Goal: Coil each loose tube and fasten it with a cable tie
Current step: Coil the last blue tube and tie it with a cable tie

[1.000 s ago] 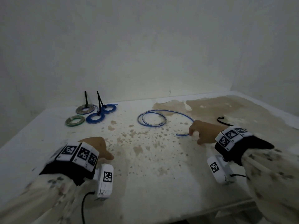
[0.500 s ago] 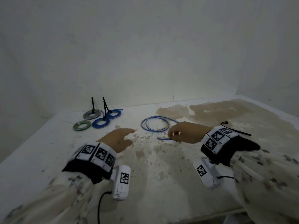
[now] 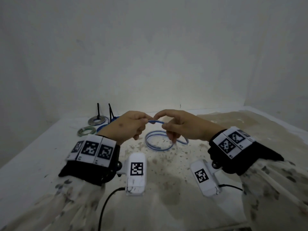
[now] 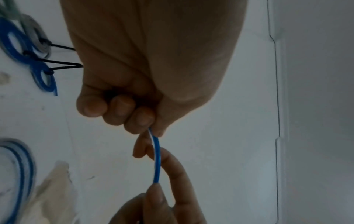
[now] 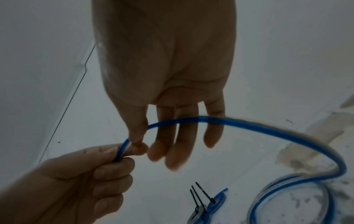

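Tube: thin blue flexible plastic tube [image 3: 155, 121], free end raised between your hands, the rest looped on the stained white table [image 3: 50, 150].
Left hand [image 3: 126, 126]: pinches the tip.
Right hand [image 3: 181, 125]: thumb and forefinger pinch beside it, other fingers loose.
Advice: feed even loops, keeping the tip pinned.
Done: tied coils [image 3: 98, 120] at far left.

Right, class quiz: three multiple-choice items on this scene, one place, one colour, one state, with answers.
1. Where do the finished coils lie? A far left on the table, near the wall; B in a box; C at the near edge.
2. What colour is the tube between the hands? A green; B blue; C grey.
3. How does the left hand hold it? A on a flat palm; B not touching; C pinching its end.
Answers: A, head view shows them there; B, wrist views show blue; C, fingertips close on it.
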